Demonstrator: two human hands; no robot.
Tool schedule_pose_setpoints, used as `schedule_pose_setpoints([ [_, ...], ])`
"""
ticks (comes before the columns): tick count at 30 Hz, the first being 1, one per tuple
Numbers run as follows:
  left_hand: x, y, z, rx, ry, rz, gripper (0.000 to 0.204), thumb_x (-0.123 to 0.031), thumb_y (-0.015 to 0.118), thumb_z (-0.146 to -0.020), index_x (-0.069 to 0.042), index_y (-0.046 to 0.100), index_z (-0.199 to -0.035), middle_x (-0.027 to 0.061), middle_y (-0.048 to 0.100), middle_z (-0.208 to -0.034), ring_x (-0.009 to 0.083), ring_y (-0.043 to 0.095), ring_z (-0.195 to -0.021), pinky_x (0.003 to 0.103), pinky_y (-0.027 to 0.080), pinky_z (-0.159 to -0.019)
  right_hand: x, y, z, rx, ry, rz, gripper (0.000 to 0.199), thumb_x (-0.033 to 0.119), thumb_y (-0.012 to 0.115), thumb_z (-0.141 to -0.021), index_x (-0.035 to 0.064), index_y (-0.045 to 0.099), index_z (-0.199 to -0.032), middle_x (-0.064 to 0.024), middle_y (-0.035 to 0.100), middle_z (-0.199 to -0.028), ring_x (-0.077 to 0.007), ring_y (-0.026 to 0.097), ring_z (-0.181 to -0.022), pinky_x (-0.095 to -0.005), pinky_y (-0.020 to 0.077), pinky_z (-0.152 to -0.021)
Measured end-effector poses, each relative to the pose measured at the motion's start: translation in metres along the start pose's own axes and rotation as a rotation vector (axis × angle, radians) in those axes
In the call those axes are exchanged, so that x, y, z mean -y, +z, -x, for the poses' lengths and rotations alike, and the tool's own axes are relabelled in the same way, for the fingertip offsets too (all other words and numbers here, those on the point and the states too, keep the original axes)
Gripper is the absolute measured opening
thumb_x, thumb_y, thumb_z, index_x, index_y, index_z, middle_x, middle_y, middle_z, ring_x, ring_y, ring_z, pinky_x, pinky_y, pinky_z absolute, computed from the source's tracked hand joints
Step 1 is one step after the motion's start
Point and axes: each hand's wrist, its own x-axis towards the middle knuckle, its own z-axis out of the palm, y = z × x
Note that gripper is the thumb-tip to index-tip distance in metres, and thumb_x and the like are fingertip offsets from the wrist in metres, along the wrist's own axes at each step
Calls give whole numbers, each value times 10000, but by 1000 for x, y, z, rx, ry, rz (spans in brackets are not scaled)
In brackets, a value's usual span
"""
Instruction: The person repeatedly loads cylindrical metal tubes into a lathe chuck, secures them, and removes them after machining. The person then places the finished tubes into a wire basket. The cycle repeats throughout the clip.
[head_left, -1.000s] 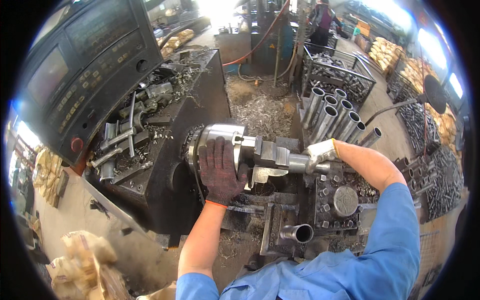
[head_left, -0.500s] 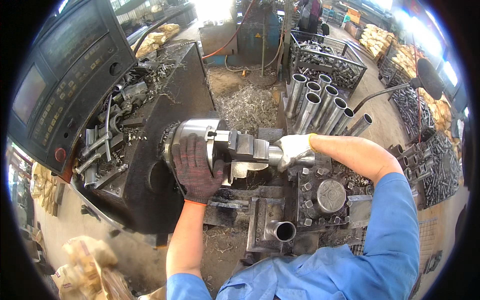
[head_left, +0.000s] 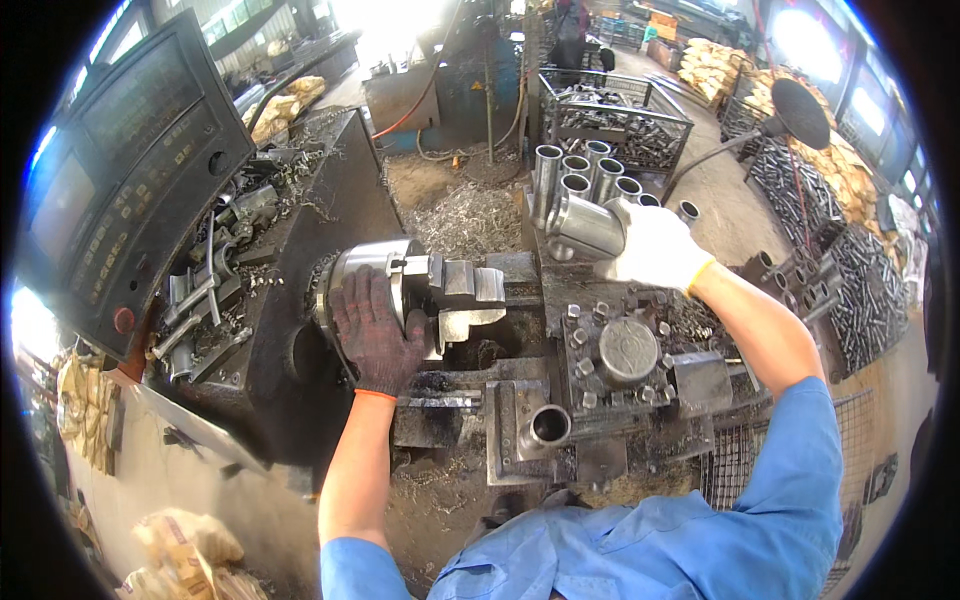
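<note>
My left hand (head_left: 375,340), in a dark knitted glove with an orange cuff, lies flat with spread fingers on the side of the round metal lathe chuck (head_left: 378,258). The stepped chuck jaws (head_left: 458,282) have no workpiece between them. Over to the right, my right hand (head_left: 662,246) in a white glove grips a shiny steel tube (head_left: 588,228), which is tilted with its open end toward the upper left. This tube is in front of several upright steel tubes (head_left: 546,190). My right fingertips are partly hidden and washed out by glare.
A tool post with a round cap (head_left: 628,352) stands right of the chuck. Nearer me, a dark hollow cylinder (head_left: 548,426) rises from a plate. Wrenches (head_left: 212,275) lie beside the control panel (head_left: 125,190). Metal chips (head_left: 465,222), a wire crate (head_left: 610,135) and a lamp (head_left: 800,115) are farther off.
The steel tube has left the chuck jaws in my right hand, moving up and right to the upright tubes. My left hand stays on the chuck. The whole view has shifted slightly.
</note>
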Motion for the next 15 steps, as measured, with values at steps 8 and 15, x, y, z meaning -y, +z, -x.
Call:
schedule_pose_setpoints([
  [8, -136, -123, 136, 439, -796, 1865, 978, -424, 835, -892, -1, 304, -1595, 176, 492, -1506, 276, 486, -1395, 434, 391, -1177, 136, 52, 169, 854, 72, -663, 654, 444, 870, -752, 25, 692, -1221, -97, 762, -980, -204, 715, -854, -366, 581, -821],
  [15, -133, -72, 201, 538, -1500, 1975, 474, -153, 774, -925, -12, 577, -1333, 149, 656, -1245, 304, 661, -1145, 441, 549, -1019, 107, 202, 249, 979, 451, -702, 517, 487, 880, -749, 4, 769, -896, -45, 703, -718, -146, 651, -627, -327, 538, -620],
])
